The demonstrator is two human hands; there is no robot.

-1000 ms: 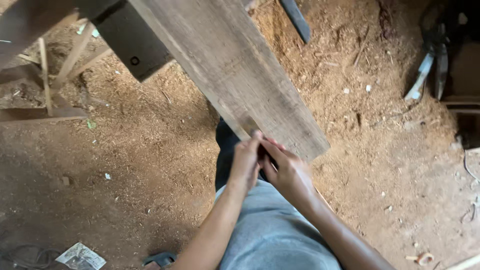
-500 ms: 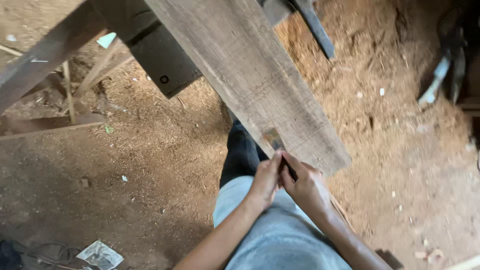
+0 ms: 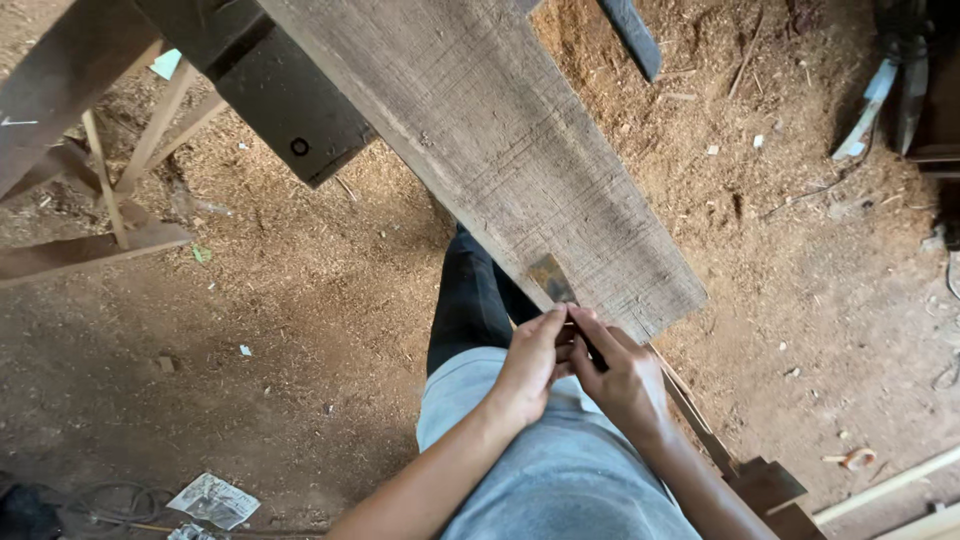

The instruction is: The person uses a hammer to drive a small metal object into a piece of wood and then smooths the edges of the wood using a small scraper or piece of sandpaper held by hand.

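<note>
A long rough grey wooden plank [image 3: 500, 150] runs from the top left to its near end just beyond my hands. A flat dark metal blade [image 3: 552, 277] rests on the plank's near edge, and its thin dark shaft runs back between my fingers. My left hand [image 3: 528, 368] and my right hand [image 3: 622, 378] are pressed together at that edge, both pinching the tool. Below them are my grey shirt and my dark trouser leg [image 3: 470, 310].
The floor is sawdust-covered earth [image 3: 300, 330]. A dark block with a round hole [image 3: 298, 120] sits under the plank, with a wooden frame [image 3: 90, 240] at left. Wood offcuts [image 3: 770, 490] lie at lower right, crumpled paper [image 3: 213, 498] at lower left, and tools [image 3: 880, 90] at top right.
The view has shifted, so the plank's end sits further right and lower. The dark blade, unseen a second ago, now shows on the plank ahead of my fingers. My hands stay together.
</note>
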